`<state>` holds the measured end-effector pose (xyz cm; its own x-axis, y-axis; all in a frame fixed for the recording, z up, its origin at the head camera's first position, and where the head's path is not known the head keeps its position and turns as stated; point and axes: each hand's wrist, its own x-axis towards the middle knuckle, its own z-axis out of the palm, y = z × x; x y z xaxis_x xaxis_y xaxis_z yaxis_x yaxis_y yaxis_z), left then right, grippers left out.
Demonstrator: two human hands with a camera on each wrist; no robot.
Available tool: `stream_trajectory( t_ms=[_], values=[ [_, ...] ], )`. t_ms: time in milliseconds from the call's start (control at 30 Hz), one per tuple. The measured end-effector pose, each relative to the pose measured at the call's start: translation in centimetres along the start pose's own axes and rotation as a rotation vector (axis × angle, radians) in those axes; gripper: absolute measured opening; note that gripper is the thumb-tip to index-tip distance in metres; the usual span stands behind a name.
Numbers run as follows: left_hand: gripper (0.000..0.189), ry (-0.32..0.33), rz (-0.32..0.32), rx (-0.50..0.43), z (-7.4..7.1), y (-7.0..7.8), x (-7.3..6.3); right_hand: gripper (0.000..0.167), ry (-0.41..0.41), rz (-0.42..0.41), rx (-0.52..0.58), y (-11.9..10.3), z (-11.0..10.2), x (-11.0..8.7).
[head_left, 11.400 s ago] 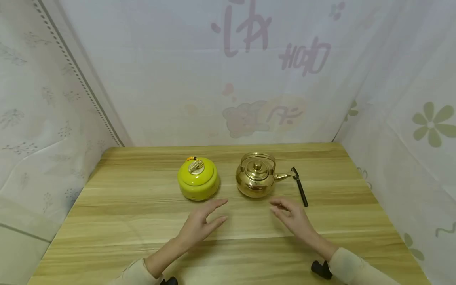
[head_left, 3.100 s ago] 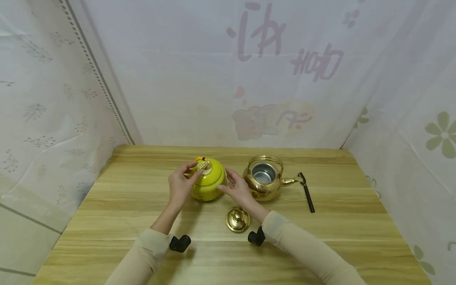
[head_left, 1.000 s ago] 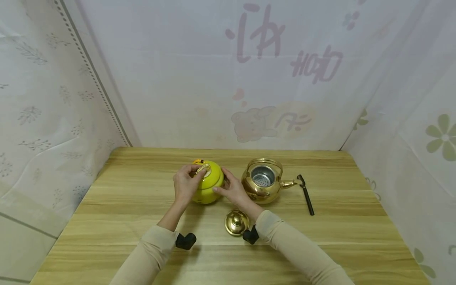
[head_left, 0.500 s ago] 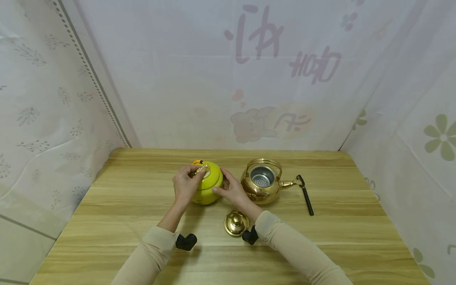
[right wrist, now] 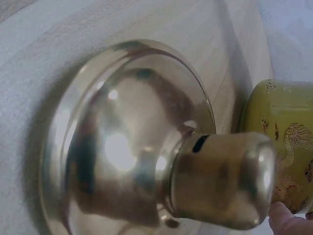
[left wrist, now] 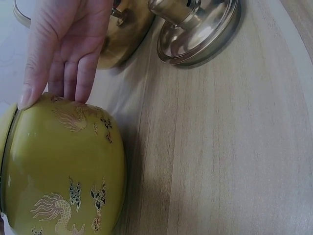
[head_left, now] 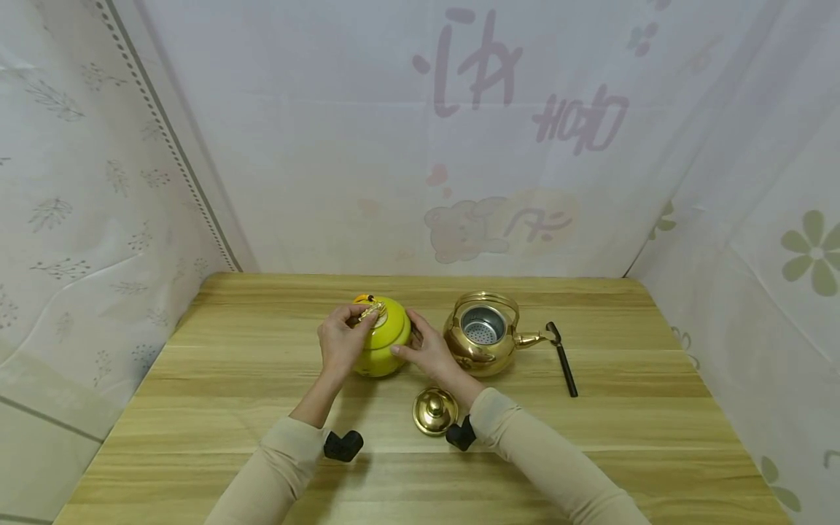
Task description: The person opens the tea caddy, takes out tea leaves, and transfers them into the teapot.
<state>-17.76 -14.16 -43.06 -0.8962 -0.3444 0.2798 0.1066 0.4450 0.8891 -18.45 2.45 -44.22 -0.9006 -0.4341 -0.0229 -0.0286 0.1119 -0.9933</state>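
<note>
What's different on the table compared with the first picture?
The kettle lid came off the gold kettle and now sits on the table, nearer the person. The left hand now pinches the gold ornament atop the yellow jar; the right hand holds its side. The jar's lid stays on, and the black tool still lies by the spout.

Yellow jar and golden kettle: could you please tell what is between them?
The head view shows the right hand between the yellow jar and the golden kettle, its thumb and fingers against the jar's side.
</note>
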Motion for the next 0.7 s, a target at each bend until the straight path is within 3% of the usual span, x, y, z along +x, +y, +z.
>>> stream_trajectory(
  t_ms=[200,567,700],
  values=[
    [0.019,0.002,-0.012,-0.011,0.0,0.0,0.0,0.075,0.000,0.001,-0.012,-1.1,0.1,-0.5],
    [0.019,0.012,-0.001,-0.026,0.1,-0.2,0.1,0.076,-0.010,-0.008,0.021,-0.8,-0.1,-0.4],
    [0.021,0.018,-0.028,-0.044,0.1,-0.2,0.1,0.078,0.003,-0.003,0.005,0.9,-0.1,0.4]
  ],
)
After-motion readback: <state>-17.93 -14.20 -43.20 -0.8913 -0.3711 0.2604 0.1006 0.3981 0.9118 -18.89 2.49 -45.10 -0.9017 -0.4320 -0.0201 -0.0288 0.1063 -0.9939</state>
